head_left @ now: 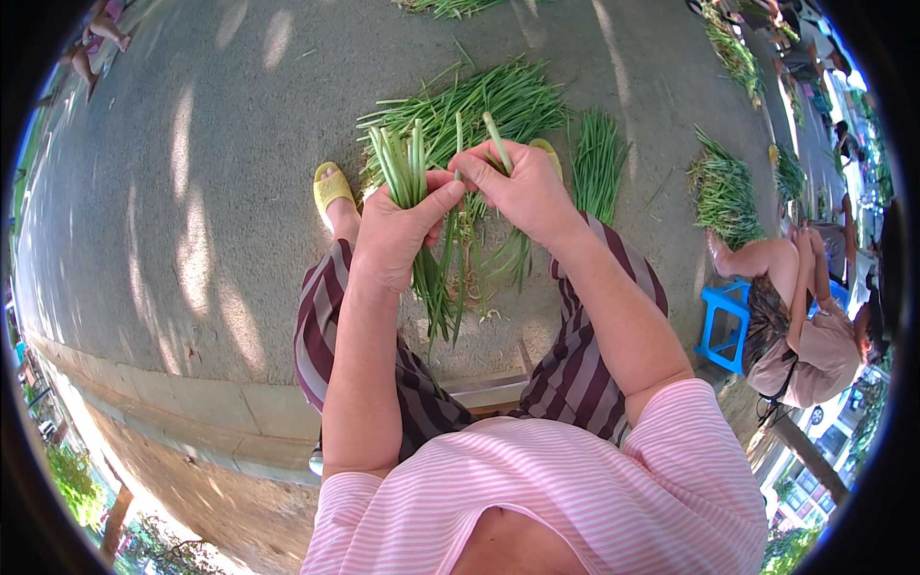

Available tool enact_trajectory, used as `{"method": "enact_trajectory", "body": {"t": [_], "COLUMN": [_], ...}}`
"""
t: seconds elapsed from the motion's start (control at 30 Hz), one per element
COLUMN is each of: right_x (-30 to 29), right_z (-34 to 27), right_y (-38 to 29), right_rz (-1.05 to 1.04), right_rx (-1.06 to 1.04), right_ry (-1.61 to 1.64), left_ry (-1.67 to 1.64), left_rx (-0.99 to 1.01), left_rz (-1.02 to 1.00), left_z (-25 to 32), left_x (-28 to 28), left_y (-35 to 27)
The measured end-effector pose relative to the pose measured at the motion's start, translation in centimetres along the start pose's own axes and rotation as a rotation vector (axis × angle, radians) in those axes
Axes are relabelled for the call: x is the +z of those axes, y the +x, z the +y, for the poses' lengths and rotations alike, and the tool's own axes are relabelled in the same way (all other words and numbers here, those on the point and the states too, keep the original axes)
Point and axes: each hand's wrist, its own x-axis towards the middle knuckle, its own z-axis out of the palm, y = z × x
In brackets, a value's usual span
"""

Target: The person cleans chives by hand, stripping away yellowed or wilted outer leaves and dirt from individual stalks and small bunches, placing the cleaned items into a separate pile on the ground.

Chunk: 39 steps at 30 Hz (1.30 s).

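Note:
My left hand (402,219) grips a bunch of long green stalks (399,162), probably garlic sprouts or scallions. Their pale cut-looking ends point away from me, and the leafy ends hang below the fist. Close to it on the right, my right hand (514,187) pinches a few loose stalks (497,140) of the same kind. One thin stalk (459,136) stands upright between the two hands; which hand holds it I cannot tell. Beyond the hands a large heap of green stalks (496,97) lies on the pavement, and a neater pile (596,162) lies to its right.
Pale roots and scraps (471,277) litter the ground between my feet. A yellow slipper (332,188) is on my left foot. To the right, a person (805,338) sits by a blue plastic stool (726,320), near another green heap (726,194). A concrete curb (215,410) runs behind me.

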Motion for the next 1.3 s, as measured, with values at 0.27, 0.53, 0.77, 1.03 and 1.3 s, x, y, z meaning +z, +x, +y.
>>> {"method": "enact_trajectory", "body": {"t": [0.27, 0.53, 0.77, 1.03, 1.3], "right_x": [-0.6, -0.6, 0.2, 0.4, 0.7], "right_z": [0.8, 0.5, -0.3, 1.4, 1.9], "right_y": [0.3, 0.5, -0.3, 0.2, 0.4], "right_rz": [0.253, 0.033, 0.012, 0.181, 0.084], "right_rx": [-0.265, 0.070, 0.001, -0.068, -0.058], "right_ry": [-0.370, 0.222, -0.225, -0.163, -0.091], "left_ry": [-0.037, 0.020, 0.087, 0.116, 0.222], "left_rx": [-0.022, 0.006, -0.018, -0.013, -0.008], "left_rz": [0.005, 0.042, 0.080, 0.108, 0.075], "left_z": [0.1, -0.1, -0.1, 0.0, -0.5], "left_x": [-0.2, -0.3, 0.1, 0.4, 0.2], "left_y": [-0.1, 0.0, -0.1, -0.1, 0.0]}}
